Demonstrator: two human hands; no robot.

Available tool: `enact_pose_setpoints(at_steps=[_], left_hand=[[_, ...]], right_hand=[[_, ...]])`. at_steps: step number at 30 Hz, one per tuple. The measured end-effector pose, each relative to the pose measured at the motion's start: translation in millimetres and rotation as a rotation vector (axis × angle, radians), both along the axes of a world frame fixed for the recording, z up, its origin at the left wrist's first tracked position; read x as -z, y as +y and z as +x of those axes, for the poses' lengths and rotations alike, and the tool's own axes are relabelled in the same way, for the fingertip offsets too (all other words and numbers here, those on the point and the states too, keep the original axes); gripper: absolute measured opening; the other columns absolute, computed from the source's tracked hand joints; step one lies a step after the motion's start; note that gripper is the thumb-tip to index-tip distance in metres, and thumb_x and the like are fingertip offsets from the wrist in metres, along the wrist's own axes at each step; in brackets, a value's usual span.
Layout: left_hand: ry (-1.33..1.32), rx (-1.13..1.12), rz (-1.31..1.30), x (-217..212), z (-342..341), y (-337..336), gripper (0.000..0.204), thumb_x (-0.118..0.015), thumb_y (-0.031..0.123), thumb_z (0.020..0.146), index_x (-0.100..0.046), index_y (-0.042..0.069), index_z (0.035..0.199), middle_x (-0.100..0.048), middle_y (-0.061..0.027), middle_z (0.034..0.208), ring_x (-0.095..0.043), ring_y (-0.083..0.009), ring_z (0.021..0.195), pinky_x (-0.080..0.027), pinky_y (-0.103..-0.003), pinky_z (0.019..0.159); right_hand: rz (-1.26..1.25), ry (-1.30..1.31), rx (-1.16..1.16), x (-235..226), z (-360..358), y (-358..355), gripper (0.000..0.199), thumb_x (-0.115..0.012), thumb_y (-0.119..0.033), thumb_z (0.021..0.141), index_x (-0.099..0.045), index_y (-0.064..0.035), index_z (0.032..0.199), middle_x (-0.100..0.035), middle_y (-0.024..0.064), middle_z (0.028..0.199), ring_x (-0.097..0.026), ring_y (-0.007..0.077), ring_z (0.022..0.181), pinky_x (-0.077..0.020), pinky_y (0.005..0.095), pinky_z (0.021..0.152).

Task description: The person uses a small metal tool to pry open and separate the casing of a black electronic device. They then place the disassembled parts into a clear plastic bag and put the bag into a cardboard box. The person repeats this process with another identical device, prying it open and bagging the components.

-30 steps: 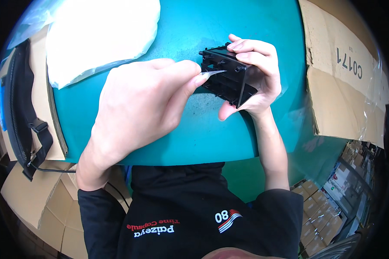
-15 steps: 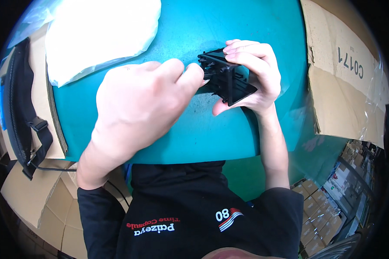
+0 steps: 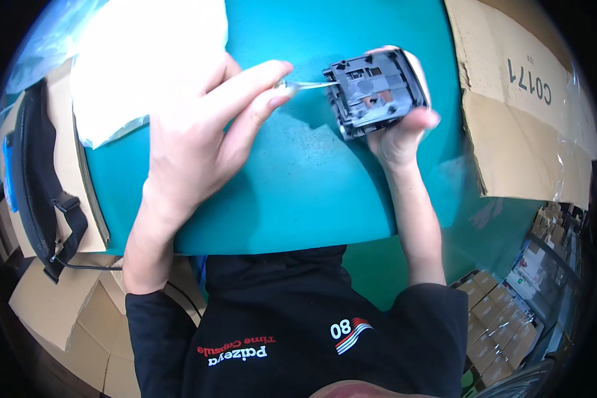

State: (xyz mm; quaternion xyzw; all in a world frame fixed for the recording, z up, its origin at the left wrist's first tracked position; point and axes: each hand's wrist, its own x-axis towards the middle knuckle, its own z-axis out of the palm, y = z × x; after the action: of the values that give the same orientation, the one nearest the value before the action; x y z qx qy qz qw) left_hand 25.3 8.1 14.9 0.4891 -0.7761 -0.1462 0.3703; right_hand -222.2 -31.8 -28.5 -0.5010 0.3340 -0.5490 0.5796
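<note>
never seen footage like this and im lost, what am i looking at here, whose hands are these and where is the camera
There is no machine here: a person works with two bare hands. The camera sits on that person's head and looks down, so the forearms come in from the bottom edge, above the black shirt. The wide lens bends straight edges near the rim.

The surface is a teal table. At its top left lies a white bag. Cardboard boxes stand to the right, and a black strap lies over more cardboard on the left.

The right hand holds up a dark grey plastic part with ribs and holes. The left hand pinches a thin clear strip between thumb and fingers, its far end meeting the part's edge. What the strip is cannot be told.
</note>
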Motion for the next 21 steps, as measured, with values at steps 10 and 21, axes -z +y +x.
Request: enact_pose_setpoints(at_steps=[10,21], left_hand=[[0.036,0.128,-0.007,15,-19,3,0.033,-0.078,0.014,0.088,-0.075,0.007,0.119,-0.054,-0.0046,0.073,-0.053,-0.0166,0.058,-0.043,-0.030,0.052],[0.002,0.147,-0.053,12,-18,4,0.029,-0.080,0.013,0.086,-0.076,0.001,0.112,-0.055,-0.0055,0.072,-0.054,-0.0157,0.058,-0.042,-0.029,0.052]], right_hand=[[0.589,-0.646,-0.338,5,-1,8,0.070,-0.054,-0.063,0.100,-0.056,-0.0026,0.136,-0.066,0.0213,0.128,-0.068,0.0326,0.117,-0.0603,0.0499,0.097],[0.639,-0.282,-0.220,-5,5,13,0.097,-0.046,-0.081,0.093,-0.054,0.0033,0.139,-0.063,0.0267,0.131,-0.067,0.0357,0.117,-0.0595,0.0508,0.097]])
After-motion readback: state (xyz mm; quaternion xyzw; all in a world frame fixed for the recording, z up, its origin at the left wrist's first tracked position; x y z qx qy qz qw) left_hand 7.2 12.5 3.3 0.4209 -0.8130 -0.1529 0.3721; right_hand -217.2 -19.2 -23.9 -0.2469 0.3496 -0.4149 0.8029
